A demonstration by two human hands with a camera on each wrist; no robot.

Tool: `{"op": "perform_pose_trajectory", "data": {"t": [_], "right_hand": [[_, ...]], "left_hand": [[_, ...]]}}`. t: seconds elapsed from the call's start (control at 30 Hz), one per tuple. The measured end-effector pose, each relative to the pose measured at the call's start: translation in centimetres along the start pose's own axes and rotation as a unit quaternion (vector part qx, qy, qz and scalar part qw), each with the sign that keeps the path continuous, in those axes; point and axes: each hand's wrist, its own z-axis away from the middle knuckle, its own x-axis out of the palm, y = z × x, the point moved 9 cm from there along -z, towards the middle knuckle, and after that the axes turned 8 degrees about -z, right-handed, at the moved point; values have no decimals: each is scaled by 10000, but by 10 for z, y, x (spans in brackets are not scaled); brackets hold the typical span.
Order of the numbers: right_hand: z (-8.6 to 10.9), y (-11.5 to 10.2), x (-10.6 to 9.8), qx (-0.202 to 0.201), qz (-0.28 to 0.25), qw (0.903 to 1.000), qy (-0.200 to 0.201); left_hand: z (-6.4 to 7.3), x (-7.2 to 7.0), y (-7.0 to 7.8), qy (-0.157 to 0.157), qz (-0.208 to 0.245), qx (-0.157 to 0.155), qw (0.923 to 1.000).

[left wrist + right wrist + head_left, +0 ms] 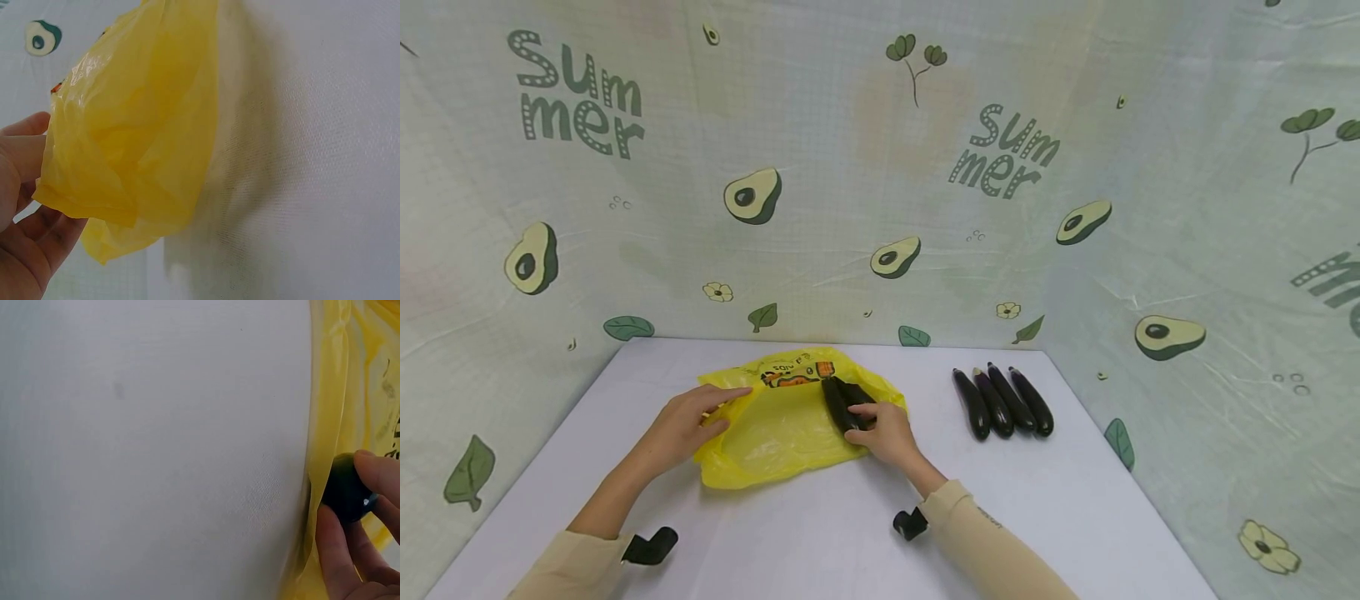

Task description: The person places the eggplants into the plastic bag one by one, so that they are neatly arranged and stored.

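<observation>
A yellow plastic bag point(782, 429) with printed lettering lies spread on the white table, its mouth toward the left hand. The left hand point(688, 423) holds the bag's left edge, with a fold of the plastic point(94, 206) between thumb and fingers in the left wrist view. Two dark eggplants lie side by side at the bag's right part. The right hand point(887, 435) grips the lower end of an eggplant point(347, 490) between thumb and fingers, beside the bag's edge. Another eggplant point(837, 404) shows just left of that hand, and the fingers partly cover the pair.
Several eggplants point(1002, 404) lie in a slanted row on the table point(1105, 517), right of the bag. A printed cloth point(820, 283) with avocados and leaves rises behind and at both sides. Black wrist cameras point(651, 546) sit at both sleeves.
</observation>
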Motion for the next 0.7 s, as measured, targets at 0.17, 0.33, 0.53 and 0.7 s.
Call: {"op": "perform_pose_trajectory", "data": {"t": [0.17, 0.33, 0.53, 0.7], "right_hand": [[-1, -1, 1, -44, 45, 9997, 220], [0, 0, 2, -41, 67, 9989, 465], [0, 0, 3, -62, -37, 9989, 466], [1, 1, 3, -74, -200, 9987, 466]], "left_hand": [[0, -1, 1, 17, -25, 2, 10000], [0, -1, 2, 32, 4, 21, 10000], [0, 0, 2, 7, 31, -11, 10000], [-1, 0, 2, -15, 7, -22, 10000]]}}
